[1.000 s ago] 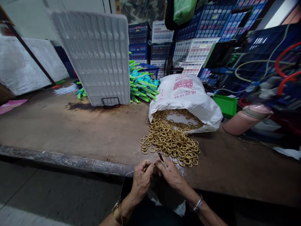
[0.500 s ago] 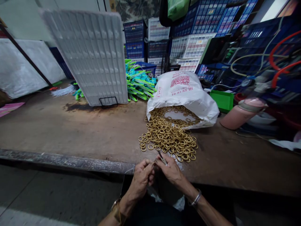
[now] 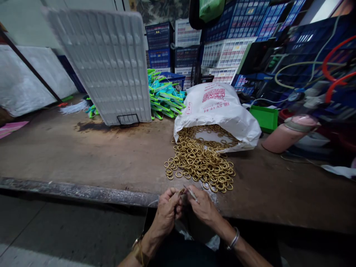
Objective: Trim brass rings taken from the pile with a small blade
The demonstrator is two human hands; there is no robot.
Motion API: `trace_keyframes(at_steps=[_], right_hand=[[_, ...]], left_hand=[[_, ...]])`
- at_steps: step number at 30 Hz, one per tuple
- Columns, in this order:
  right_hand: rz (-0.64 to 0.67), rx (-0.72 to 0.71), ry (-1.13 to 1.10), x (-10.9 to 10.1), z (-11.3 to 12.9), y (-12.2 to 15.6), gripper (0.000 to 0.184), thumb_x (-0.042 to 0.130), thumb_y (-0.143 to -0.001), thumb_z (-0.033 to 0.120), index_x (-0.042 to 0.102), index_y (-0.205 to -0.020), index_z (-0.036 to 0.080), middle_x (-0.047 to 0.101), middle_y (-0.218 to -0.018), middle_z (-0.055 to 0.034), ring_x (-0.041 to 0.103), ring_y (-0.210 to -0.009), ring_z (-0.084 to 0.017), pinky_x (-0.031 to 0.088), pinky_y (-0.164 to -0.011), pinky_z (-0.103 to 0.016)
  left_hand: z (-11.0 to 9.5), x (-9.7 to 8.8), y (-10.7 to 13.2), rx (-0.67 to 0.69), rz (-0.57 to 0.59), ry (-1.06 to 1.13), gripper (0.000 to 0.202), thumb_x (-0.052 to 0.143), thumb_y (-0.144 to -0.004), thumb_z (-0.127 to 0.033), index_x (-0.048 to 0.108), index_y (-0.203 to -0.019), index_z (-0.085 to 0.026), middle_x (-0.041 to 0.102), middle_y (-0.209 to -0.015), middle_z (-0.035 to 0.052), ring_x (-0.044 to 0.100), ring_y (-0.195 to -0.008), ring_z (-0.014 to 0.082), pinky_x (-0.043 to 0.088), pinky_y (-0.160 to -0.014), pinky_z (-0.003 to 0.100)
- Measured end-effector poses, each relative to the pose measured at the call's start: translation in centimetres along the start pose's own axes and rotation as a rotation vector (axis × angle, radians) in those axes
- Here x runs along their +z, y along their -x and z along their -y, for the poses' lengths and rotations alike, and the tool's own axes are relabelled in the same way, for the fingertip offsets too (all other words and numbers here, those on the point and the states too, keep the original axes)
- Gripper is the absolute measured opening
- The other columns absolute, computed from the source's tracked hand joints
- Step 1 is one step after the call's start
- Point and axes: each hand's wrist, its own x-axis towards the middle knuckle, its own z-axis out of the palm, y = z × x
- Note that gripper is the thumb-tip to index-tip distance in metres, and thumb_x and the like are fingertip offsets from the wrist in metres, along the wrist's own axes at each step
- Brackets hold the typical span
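Note:
At the table's front edge my left hand (image 3: 167, 207) is closed, pinching a small gold ring (image 3: 182, 191) between thumb and finger. Close beside it, my right hand (image 3: 204, 205) grips a slim, knife-like metal tool (image 3: 193, 194), its tip pointing toward the ring. The exact kind of tool is too small to make out. Just beyond both hands lies a heap of gold rings (image 3: 205, 163), spilling from the mouth of a white plastic sack (image 3: 217, 105) with red print.
A tall ribbed translucent tray (image 3: 102, 66) stands upright on the wooden table (image 3: 69, 159). Green and turquoise plastic pieces (image 3: 165, 98) are piled behind it. To the right are a green tray (image 3: 264, 118) and a pink spray bottle (image 3: 290, 133). Stacked crates (image 3: 219, 55) line the back.
The tool in my right hand has tilted, its tip dropping from the ring heap toward my left fingers. The gold ring shows more clearly in my left pinch.

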Motion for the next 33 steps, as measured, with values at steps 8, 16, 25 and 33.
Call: trace_keyframes(at_steps=[8, 16, 25, 33], right_hand=[[0.037, -0.099, 0.357, 0.4, 0.1, 0.8, 0.028, 0.037, -0.063, 0.005, 0.049, -0.084, 0.018, 0.054, -0.063, 0.0001, 0.046, -0.055, -0.012, 0.024, -0.051, -0.023], [0.029, 0.065, 0.567, -0.2, -0.2, -0.9, 0.023, 0.037, -0.071, 0.008, 0.051, -0.088, 0.017, 0.060, -0.066, -0.0040, 0.052, -0.056, -0.015, 0.021, -0.051, -0.026], [-0.063, 0.018, 0.639, 0.7, 0.6, -4.4, 0.022, 0.041, -0.077, 0.014, 0.044, -0.098, 0.020, 0.063, -0.074, -0.0025, 0.059, -0.065, -0.015, 0.024, -0.052, -0.024], [-0.037, 0.093, 0.704, 0.9, 1.1, -5.8, 0.015, 0.040, -0.082, 0.023, 0.043, -0.096, 0.020, 0.064, -0.072, -0.0028, 0.060, -0.064, -0.016, 0.024, -0.050, -0.023]], left_hand=[[0.4, -0.1, -0.3, 0.056, -0.084, -0.160, 0.032, 0.058, -0.070, -0.045, 0.042, -0.073, -0.018, 0.041, -0.051, -0.0085, 0.029, -0.037, 0.0019, 0.022, -0.034, 0.013], [0.2, -0.4, 0.8, -0.006, 0.016, -0.007, 0.025, 0.057, -0.074, -0.039, 0.042, -0.073, -0.018, 0.042, -0.052, -0.0081, 0.029, -0.036, 0.0012, 0.020, -0.034, 0.013], [-0.5, -1.2, 0.8, -0.090, 0.011, 0.185, 0.026, 0.057, -0.073, -0.038, 0.051, -0.073, -0.013, 0.056, -0.073, 0.0032, 0.046, -0.049, 0.0055, 0.027, -0.035, 0.014], [-0.9, -2.1, 0.5, -0.151, 0.043, 0.306, 0.019, 0.061, -0.070, -0.029, 0.052, -0.083, -0.017, 0.055, -0.069, 0.0009, 0.052, -0.054, 0.0091, 0.028, -0.037, 0.013]])
